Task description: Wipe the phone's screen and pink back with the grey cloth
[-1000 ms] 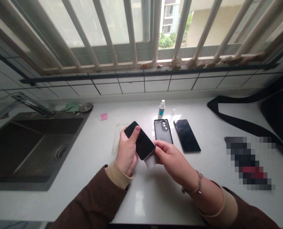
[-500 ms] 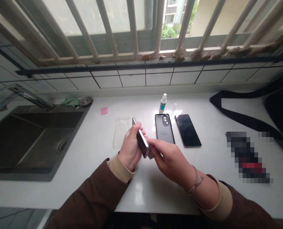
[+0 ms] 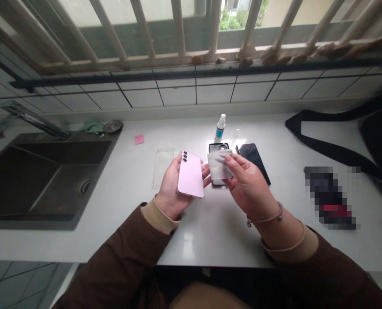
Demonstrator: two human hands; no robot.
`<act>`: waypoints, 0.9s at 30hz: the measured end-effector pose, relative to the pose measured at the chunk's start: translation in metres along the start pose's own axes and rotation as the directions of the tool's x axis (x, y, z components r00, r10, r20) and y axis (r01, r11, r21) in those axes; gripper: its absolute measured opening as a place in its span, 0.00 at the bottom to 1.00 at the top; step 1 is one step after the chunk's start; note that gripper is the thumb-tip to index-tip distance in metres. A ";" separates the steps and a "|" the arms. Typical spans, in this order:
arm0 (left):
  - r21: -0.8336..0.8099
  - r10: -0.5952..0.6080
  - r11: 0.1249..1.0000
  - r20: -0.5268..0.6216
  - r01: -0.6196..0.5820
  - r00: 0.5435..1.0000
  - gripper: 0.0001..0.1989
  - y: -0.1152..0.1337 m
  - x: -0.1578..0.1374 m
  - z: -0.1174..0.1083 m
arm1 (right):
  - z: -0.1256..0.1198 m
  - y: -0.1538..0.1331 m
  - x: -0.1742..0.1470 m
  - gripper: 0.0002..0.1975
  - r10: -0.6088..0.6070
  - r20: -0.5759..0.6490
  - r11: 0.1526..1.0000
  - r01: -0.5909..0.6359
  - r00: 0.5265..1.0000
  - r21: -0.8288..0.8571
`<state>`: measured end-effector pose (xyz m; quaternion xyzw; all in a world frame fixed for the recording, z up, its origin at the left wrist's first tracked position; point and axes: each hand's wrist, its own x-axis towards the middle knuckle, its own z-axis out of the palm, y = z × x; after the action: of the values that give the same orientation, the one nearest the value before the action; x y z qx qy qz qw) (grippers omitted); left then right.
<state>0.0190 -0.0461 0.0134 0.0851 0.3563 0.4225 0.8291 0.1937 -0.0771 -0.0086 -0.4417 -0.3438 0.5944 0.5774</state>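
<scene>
Dark sink at far left of the white countertop, then a green cloth, a pink sticky note and a clear phone case lying flat. Left hand clasped a pink smartphone, back up with 3 lenses showing, above the counter; right hand just beside it pinched a grey wiping cloth. Behind the hands stood 1 small spray bottle, with a black phone case and a dark phone lying partly hidden, and a black strap at right.
</scene>
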 end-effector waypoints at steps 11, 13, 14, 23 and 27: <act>0.328 -0.214 0.931 0.137 0.160 0.967 0.34 -0.021 -0.009 -0.004 | -0.010 -0.003 -0.009 0.17 -0.640 0.223 0.313 0.515 0.735 -0.798; 0.347 -0.177 0.930 0.136 0.121 0.975 0.32 -0.026 -0.008 -0.007 | -0.008 0.000 -0.007 0.17 -0.593 0.343 0.255 0.573 0.729 -0.778; 0.337 -0.141 0.937 0.134 0.089 0.981 0.30 -0.027 -0.006 -0.008 | -0.006 0.002 -0.006 0.17 -0.567 0.400 0.243 0.610 0.720 -0.754; 0.291 0.083 0.956 -0.112 -0.047 0.990 0.40 -0.005 0.003 -0.011 | 0.011 0.011 -0.026 0.19 -0.394 0.761 0.339 0.851 0.515 -0.401; 0.260 0.078 0.965 -0.142 -0.039 0.987 0.38 0.002 0.006 -0.014 | 0.010 0.004 -0.034 0.16 -0.281 0.717 0.570 0.712 0.638 -0.410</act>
<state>0.0107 -0.0424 0.0008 0.1700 0.4669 0.4025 0.7688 0.1808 -0.1098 -0.0036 -0.2896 -0.8044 0.3344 0.3966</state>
